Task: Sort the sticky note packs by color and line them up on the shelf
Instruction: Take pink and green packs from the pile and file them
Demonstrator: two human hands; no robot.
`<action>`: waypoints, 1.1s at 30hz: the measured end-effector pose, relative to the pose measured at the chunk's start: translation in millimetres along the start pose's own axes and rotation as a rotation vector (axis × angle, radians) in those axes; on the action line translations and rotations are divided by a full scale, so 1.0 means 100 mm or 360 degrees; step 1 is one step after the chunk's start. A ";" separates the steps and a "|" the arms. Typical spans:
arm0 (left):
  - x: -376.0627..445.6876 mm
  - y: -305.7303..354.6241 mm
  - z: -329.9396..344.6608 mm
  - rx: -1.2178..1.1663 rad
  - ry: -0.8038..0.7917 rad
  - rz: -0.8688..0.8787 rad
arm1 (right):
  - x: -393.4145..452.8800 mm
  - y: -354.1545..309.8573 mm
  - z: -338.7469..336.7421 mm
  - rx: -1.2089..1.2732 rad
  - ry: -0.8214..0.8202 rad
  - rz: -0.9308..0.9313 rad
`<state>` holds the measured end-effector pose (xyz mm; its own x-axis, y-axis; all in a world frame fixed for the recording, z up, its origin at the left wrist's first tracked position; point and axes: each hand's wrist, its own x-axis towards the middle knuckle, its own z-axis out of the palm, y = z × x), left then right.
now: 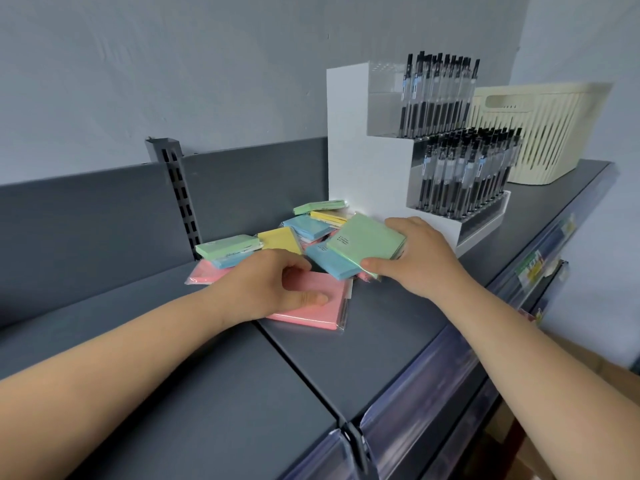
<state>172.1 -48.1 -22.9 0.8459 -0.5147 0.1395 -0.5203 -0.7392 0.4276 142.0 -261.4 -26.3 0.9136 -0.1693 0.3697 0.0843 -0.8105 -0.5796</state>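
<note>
Green pack (366, 241) sits tilted atop the mixed pile on the shelf (381, 344), pinched at its edges by the right hand (420, 258); the left hand (273, 285) presses curled fingers (313, 299) on the pink pack (311, 303), possibly gripping it.

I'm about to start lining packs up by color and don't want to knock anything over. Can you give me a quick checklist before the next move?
1. Right hand has a firm hold on the green pack: ok, thumb and fingers grip opposite edges.
2. Left hand is on the pink pack: ok, resting on top.
3. Colors already separated: not ok, the pile is mixed.
4. Bare shelf to the left for rows: ok.
5. Pen display clear of the right hand: not ok, close beside it.
</note>
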 end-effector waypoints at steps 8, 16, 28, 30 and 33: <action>0.01 -0.08 -0.12 -0.0151 0.0118 -0.0124 | -0.02 0.03 0.00 0.0440 0.0165 -0.0185; -0.17 -0.07 -0.25 -0.0150 0.0137 -0.0223 | -0.01 0.04 -0.03 0.0934 0.0074 -0.0178; -1.05 0.05 -0.59 -0.0076 0.0570 -0.0331 | -0.18 -0.46 0.03 0.1341 -0.0361 -0.0305; -1.25 0.00 -0.66 -0.0179 0.0619 -0.0400 | -0.22 -0.59 0.08 0.1373 -0.0444 -0.0352; -1.55 -0.08 -0.78 -0.0323 0.0720 -0.0508 | -0.29 -0.80 0.14 0.1396 -0.0590 -0.0387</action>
<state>54.1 72.2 21.9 0.9461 -0.0111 0.3237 -0.2365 -0.7065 0.6671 114.7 -184.0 -1.2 0.8866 0.2554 0.3857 0.4150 -0.0705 -0.9071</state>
